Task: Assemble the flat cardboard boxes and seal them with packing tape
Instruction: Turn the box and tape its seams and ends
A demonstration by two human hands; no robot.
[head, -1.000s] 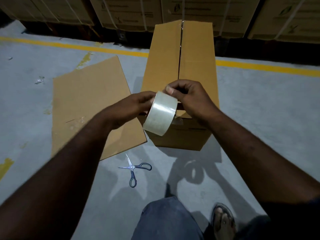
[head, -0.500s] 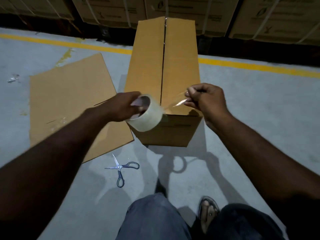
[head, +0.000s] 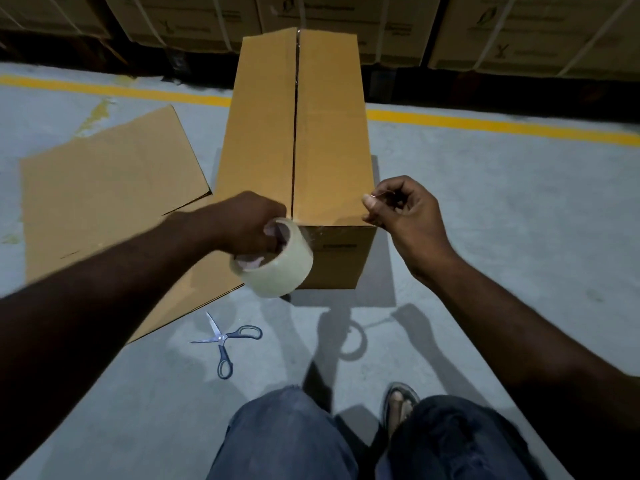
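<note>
Your left hand (head: 247,225) grips the tape roll (head: 277,263) by the box (head: 301,150). Your right hand (head: 403,211) pinches the tape's pulled-out end.

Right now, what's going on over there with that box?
A person is starting to tape an assembled cardboard box. The left hand grips the clear packing tape roll at the box's near edge; the right hand pinches the tape's free end. The top seam looks untaped. Scissors lie on the floor.
</note>
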